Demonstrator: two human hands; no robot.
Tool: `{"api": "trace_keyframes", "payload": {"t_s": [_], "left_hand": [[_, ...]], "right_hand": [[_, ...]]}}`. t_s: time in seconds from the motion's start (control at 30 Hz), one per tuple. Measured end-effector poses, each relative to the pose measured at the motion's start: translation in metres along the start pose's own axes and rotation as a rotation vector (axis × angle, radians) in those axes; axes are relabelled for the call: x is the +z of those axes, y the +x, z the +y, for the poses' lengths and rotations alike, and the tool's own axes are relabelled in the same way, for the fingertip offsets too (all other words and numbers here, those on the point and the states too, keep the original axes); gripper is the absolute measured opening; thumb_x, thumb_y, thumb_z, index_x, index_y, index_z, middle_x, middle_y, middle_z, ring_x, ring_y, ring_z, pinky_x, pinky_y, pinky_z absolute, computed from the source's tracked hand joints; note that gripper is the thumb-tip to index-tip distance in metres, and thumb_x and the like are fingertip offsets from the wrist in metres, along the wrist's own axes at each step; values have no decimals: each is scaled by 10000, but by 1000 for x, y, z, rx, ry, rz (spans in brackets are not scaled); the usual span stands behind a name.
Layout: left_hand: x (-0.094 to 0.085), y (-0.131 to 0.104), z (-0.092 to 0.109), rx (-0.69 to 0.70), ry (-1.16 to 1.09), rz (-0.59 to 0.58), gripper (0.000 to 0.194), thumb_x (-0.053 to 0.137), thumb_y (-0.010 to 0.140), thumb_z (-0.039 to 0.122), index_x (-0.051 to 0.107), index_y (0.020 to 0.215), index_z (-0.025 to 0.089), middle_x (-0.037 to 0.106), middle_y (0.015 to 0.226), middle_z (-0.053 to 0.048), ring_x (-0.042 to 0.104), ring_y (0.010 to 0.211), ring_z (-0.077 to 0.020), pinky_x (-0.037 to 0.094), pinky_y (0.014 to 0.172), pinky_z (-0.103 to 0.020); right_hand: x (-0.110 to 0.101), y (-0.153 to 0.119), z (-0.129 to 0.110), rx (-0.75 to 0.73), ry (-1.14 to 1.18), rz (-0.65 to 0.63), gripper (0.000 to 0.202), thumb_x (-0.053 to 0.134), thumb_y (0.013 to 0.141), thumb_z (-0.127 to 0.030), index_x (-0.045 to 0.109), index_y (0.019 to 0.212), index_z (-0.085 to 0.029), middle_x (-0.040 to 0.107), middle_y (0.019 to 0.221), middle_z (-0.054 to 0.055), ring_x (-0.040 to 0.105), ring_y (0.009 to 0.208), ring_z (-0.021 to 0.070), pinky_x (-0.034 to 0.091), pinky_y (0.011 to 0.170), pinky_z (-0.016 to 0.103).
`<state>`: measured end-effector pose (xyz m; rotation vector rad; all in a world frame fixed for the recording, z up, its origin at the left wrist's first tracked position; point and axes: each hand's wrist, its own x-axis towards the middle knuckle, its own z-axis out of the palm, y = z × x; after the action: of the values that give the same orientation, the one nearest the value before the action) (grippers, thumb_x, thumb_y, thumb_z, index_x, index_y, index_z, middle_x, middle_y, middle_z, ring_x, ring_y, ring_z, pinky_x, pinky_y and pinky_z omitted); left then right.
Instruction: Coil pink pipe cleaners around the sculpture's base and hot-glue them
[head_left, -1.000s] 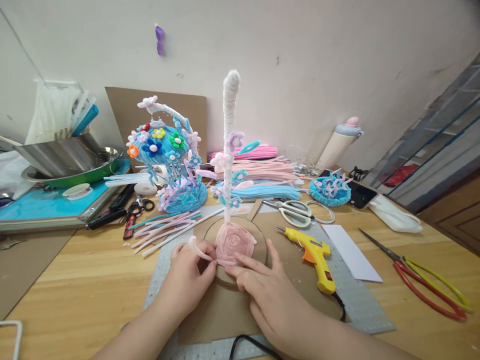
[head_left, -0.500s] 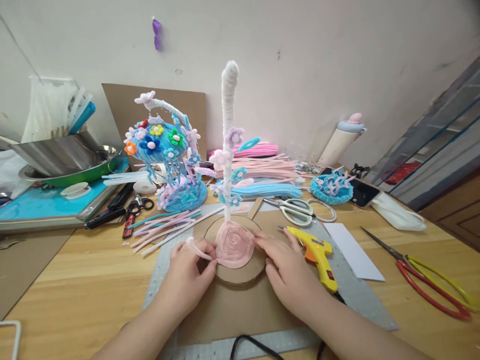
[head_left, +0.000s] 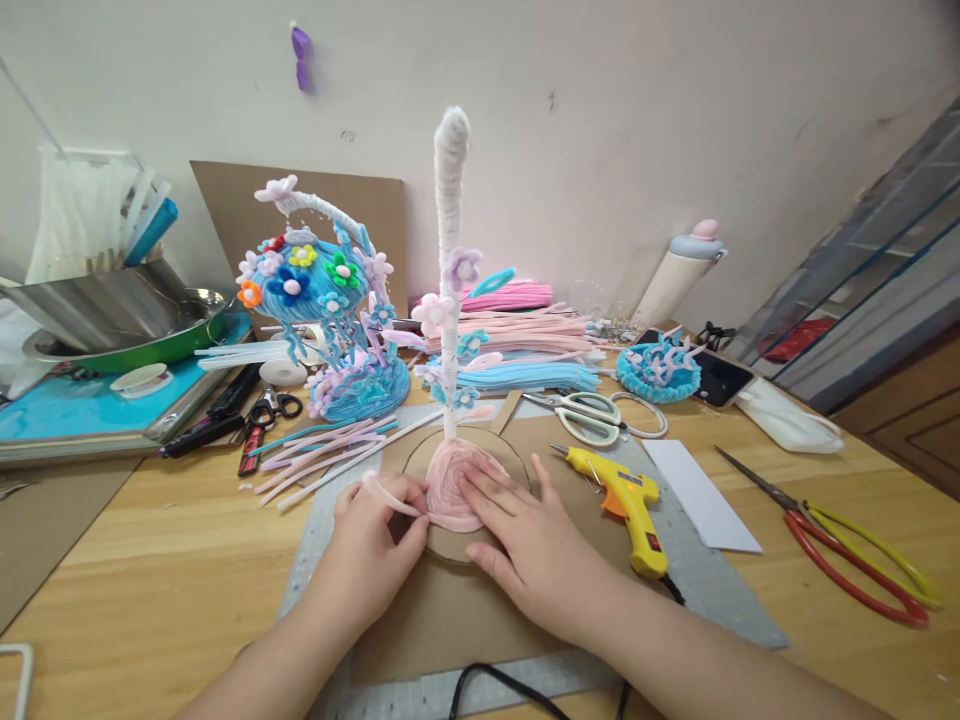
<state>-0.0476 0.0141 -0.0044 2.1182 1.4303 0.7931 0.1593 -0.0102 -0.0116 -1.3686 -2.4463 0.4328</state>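
Note:
My left hand (head_left: 379,540) pinches a pink pipe cleaner (head_left: 390,497) at the left edge of a pink coil (head_left: 448,485). The pipe cleaner's free end curls up over my fingers. Flat on the coil's right side lies my right hand (head_left: 517,535), fingers stretched out and covering part of it. The coil sits on a round cardboard base (head_left: 444,550). Behind it rises a white wrapped stem (head_left: 450,200) bearing lilac, pink and blue fuzzy flowers. A yellow glue gun (head_left: 626,500) lies to the right of my right hand.
Scissors with red and yellow handles (head_left: 847,550) and a white card strip (head_left: 701,495) lie at right. Pale-handled scissors (head_left: 589,415) are behind the glue gun. A blue flowered pipe-cleaner piece (head_left: 322,290) stands back left. A black cable (head_left: 510,683) crosses the front.
My right hand has moved left from the coil's edge onto its top, fingers now flat across it. My left hand keeps its pinch on the pipe cleaner. The view has shifted slightly.

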Motion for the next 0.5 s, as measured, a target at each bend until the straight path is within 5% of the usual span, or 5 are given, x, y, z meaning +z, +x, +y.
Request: {"api": "trace_keyframes", "payload": {"t_s": [0.5], "left_hand": [[-1, -1, 0, -11, -17, -20, 77, 533, 769, 249, 591, 722, 226, 701, 878, -7, 633, 905, -218, 445, 895, -368]], "right_hand": [[3, 0, 0, -39, -55, 21, 768, 480, 874, -604, 248, 1482, -197, 285, 1530, 82, 197, 1426, 228, -59, 1148, 542]]}}
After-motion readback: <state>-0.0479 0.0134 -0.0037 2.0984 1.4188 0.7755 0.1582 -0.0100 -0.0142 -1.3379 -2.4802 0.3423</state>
